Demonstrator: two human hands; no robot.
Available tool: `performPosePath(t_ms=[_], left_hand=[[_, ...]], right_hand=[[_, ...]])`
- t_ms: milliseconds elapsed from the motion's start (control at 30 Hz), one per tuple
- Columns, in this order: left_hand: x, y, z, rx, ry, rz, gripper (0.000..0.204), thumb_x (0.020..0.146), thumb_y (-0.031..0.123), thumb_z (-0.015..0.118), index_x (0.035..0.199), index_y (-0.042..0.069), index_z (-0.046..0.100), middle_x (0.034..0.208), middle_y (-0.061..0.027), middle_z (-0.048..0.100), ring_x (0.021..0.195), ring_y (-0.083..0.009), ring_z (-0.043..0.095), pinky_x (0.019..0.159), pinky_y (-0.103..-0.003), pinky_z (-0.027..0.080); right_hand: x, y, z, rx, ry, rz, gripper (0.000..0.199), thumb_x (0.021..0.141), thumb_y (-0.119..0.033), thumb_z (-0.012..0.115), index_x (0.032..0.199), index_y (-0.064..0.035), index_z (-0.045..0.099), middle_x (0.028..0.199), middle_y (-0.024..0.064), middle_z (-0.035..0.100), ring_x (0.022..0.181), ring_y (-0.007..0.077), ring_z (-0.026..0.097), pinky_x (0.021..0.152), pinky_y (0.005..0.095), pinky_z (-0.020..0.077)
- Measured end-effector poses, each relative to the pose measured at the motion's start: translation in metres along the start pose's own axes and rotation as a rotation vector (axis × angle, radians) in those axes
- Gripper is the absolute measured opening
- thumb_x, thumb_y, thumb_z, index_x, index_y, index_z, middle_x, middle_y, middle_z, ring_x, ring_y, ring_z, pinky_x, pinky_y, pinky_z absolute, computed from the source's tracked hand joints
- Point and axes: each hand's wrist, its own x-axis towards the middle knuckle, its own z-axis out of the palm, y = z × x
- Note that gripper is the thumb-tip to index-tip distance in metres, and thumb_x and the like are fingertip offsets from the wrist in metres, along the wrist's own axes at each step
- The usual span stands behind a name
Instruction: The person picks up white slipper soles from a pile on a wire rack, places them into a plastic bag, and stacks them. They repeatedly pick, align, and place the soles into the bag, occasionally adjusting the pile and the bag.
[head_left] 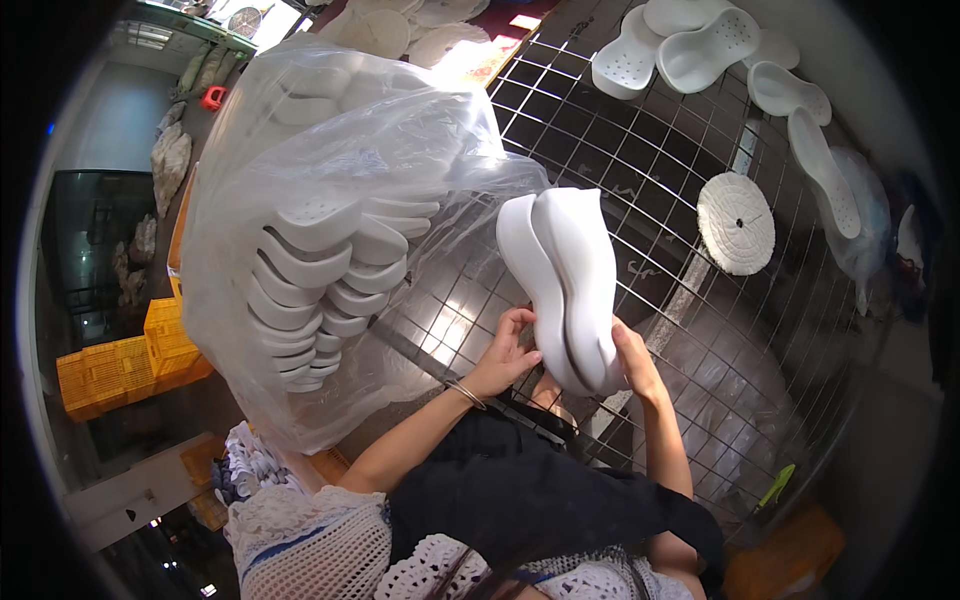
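Two white shoe soles stand pressed side by side between my hands, above the wire grid. My left hand, with a bangle at its wrist, grips the lower left edge of the pair. Along the lower right edge my right hand is closed on it, its fingers partly hidden behind the soles. To the left, a large clear plastic bag surrounds several stacked white soles, fanned in two columns.
On the wire grid lies a round white pad. More white soles sit along the far right edge. Yellow crates stand at the left. A bright green strip shows at the lower right.
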Motion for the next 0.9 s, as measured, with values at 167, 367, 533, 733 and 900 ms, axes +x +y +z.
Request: performPosePath(t_ms=[167, 367, 533, 733, 900], left_hand=[[0.007, 0.024, -0.010, 0.119, -0.099, -0.083, 0.065, 0.087, 0.002, 0.063, 0.139, 0.008, 0.024, 0.143, -0.0117, 0.021, 0.142, -0.0281, 0.022, 0.116, -0.047, 0.025], [-0.046, 0.218, -0.105, 1.883, 0.538, 0.566, 0.064, 0.081, 0.025, 0.070, 0.136, 0.005, 0.045, 0.150, -0.0163, 0.034, 0.143, -0.0386, 0.021, 0.116, -0.054, 0.010], [-0.058, 0.282, -0.195, 1.829, 0.928, 0.265, 0.085, 0.073, 0.041, 0.078, 0.138, 0.000, 0.043, 0.141, -0.0221, 0.041, 0.133, -0.0365, 0.038, 0.109, -0.046, 0.029], [-0.026, 0.355, -0.229, 1.293, 0.431, 0.066, 0.040, 0.080, 0.031, 0.072, 0.107, 0.003, 0.068, 0.078, -0.0030, 0.058, 0.070, -0.0125, 0.053, 0.068, -0.025, 0.043], [-0.001, 0.447, -0.117, 1.194, 0.252, 0.333, 0.019, 0.086, 0.018, 0.063, 0.093, 0.003, 0.071, 0.071, 0.0012, 0.057, 0.064, -0.0051, 0.046, 0.060, -0.023, 0.037]], right_hand=[[-0.020, 0.022, 0.048, -1.024, 0.478, -0.271, 0.119, 0.054, -0.033, 0.090, 0.147, 0.0028, 0.024, 0.130, 0.0229, 0.050, 0.119, 0.0374, 0.051, 0.096, 0.0425, 0.0447], [-0.002, 0.066, 0.060, -1.362, 0.649, -0.557, 0.112, 0.053, -0.028, 0.087, 0.144, 0.0002, 0.028, 0.140, 0.0226, 0.038, 0.123, 0.0397, 0.044, 0.097, 0.0517, 0.0386], [-0.003, 0.034, 0.070, -1.249, 0.604, -0.354, 0.107, 0.053, -0.023, 0.086, 0.144, -0.0074, 0.032, 0.129, 0.0177, 0.047, 0.112, 0.0359, 0.051, 0.092, 0.0474, 0.0418], [-0.037, -0.074, 0.055, -0.837, 0.153, -0.415, 0.101, 0.048, -0.030, 0.081, 0.136, 0.0031, 0.043, 0.120, 0.0209, 0.059, 0.111, 0.0343, 0.059, 0.097, 0.0395, 0.0440], [-0.010, -0.147, 0.067, -0.490, -0.121, -0.606, 0.105, 0.044, -0.033, 0.082, 0.134, 0.0053, 0.045, 0.120, 0.0186, 0.060, 0.112, 0.0285, 0.059, 0.100, 0.0348, 0.0409]])
